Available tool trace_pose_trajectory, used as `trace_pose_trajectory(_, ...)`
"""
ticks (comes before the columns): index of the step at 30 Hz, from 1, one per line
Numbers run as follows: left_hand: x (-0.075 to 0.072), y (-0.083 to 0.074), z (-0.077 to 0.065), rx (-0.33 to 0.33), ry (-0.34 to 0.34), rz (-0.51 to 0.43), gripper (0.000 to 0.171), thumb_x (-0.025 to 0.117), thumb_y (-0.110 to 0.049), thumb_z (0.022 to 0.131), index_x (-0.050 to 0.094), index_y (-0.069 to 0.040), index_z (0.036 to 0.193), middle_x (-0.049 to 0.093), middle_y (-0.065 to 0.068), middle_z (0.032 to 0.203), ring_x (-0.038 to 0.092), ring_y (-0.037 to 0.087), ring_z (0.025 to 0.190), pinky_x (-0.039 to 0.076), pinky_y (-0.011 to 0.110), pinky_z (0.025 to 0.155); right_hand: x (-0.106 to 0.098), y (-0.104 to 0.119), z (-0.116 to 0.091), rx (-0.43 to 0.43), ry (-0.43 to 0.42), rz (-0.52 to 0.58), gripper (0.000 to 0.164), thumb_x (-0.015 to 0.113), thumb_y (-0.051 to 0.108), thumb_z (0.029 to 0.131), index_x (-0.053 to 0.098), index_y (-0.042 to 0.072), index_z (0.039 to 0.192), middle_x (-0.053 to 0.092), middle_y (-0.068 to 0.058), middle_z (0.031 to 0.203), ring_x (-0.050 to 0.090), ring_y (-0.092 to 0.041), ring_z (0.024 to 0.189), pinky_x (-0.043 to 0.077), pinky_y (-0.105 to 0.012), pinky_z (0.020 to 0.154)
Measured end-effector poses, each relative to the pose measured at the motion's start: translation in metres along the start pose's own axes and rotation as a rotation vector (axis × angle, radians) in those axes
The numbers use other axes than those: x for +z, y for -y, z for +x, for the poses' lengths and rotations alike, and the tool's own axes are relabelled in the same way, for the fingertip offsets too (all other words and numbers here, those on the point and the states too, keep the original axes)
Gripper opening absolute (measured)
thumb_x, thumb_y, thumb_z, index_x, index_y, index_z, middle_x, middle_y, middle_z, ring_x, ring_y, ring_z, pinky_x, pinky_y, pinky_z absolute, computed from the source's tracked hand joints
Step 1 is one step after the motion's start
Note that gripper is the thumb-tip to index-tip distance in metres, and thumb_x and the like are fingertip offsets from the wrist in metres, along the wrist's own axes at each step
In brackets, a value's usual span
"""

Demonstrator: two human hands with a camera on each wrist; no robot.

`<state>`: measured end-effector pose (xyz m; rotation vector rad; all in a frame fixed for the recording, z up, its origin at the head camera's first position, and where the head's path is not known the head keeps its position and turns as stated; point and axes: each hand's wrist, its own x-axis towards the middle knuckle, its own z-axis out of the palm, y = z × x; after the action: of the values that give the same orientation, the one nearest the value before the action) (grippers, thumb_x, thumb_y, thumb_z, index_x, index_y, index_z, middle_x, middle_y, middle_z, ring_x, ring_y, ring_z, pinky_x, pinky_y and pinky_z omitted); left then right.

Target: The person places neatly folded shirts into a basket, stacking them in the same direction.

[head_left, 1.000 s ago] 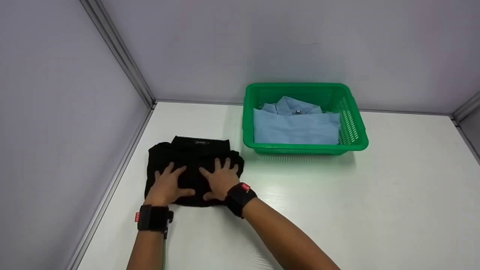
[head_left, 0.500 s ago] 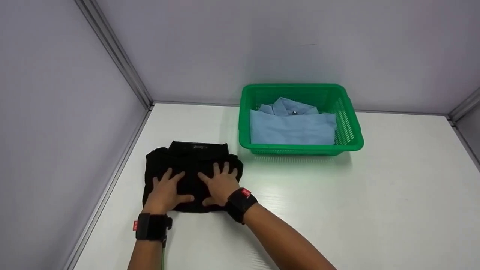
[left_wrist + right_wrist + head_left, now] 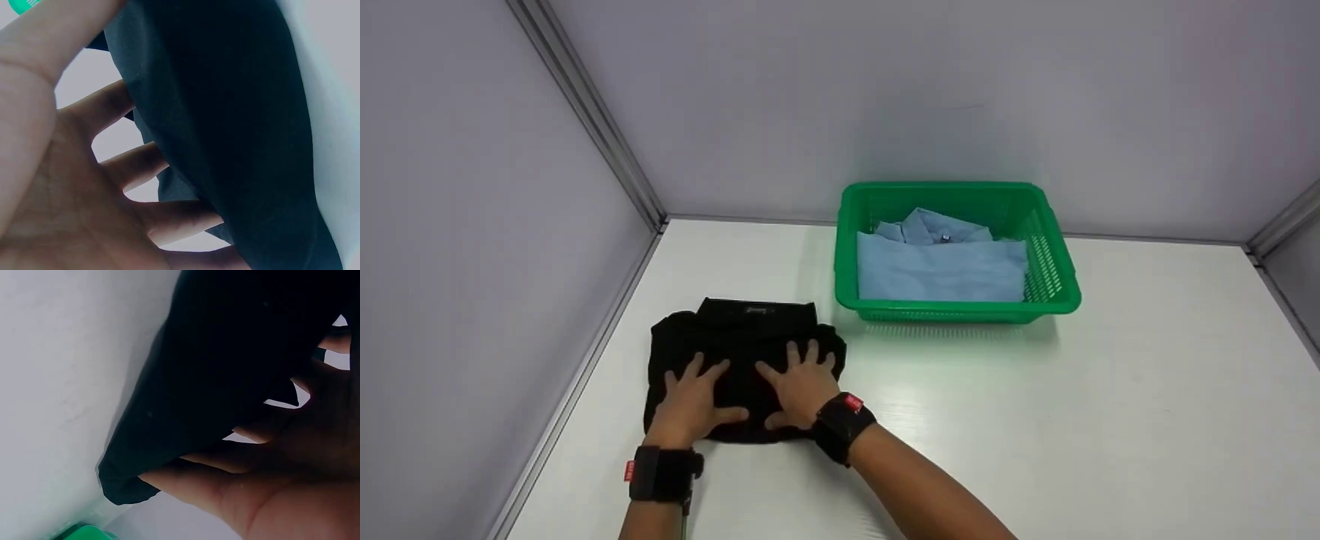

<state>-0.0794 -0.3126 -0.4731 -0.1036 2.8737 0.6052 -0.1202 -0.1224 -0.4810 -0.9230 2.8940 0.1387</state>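
Observation:
A folded black garment (image 3: 746, 337) lies on the white table at the left, a narrower flap with a small pale mark sticking out at its far edge. My left hand (image 3: 690, 401) rests on its near left part, fingers spread and thumb pointing inward. On the near right part lies my right hand (image 3: 805, 386), likewise spread. In the left wrist view, the fingers (image 3: 140, 166) reach onto the dark cloth (image 3: 242, 112), which hides their tips. The right wrist view shows the fingers (image 3: 191, 486) of that hand against the cloth's bulging edge.
A green plastic basket (image 3: 952, 309) with perforated sides stands at the back, right of the garment. Inside lies a folded light blue collared shirt (image 3: 941, 270). Grey walls (image 3: 780, 112) close off the back and left of the table (image 3: 1110, 420).
The black garment has slid slightly toward me with both hands on it. The head view has tilted a little, so the basket appears lower. Both hands keep their spread pose.

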Motion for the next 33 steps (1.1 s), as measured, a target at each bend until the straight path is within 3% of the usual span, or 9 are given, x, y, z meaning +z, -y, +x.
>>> trace_pose_trajectory(33, 0.012, -0.008, -0.015, -0.01, -0.02, 0.017, 0.089, 0.088, -0.041, 0.085, 0.049, -0.005, 0.156, 0.026, 0.038, 0.167, 0.017, 0.079, 0.142, 0.038, 0.091, 0.094, 0.009, 0.0, -0.02, 0.003, -0.036, -0.042, 0.091, 0.071, 0.077, 0.083, 0.041, 0.041, 0.161, 0.049, -0.019, 0.161, 0.051, -0.048, 0.145, 0.053, -0.061, 0.108)
